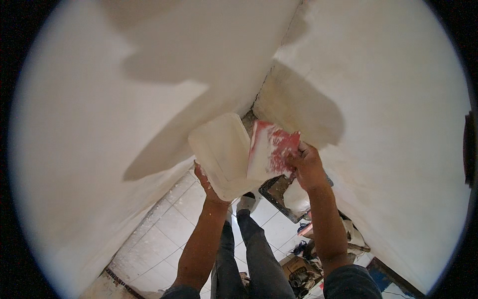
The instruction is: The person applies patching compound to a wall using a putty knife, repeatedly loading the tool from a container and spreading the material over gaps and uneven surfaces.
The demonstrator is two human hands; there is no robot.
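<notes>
My left hand (208,183) grips a pale, rectangular plastic tub (219,154) by its lower left side, fingers wrapped beneath it. The tub is tilted and its inside looks whitish. In my right hand (307,165) is a flat red scraper (273,149), its face smeared with white paste. Its left edge meets or overlaps the tub's right rim; whether they touch, I cannot tell. Both things are held up in front of the corner where two walls meet.
Pale walls (99,99) rise left and right, meeting at a cracked corner (264,84). Below, a dark tray (284,199) holding something white lies on the white tiled floor (164,234). A cardboard box (297,269) and cluttered items lie at the lower right, near my legs.
</notes>
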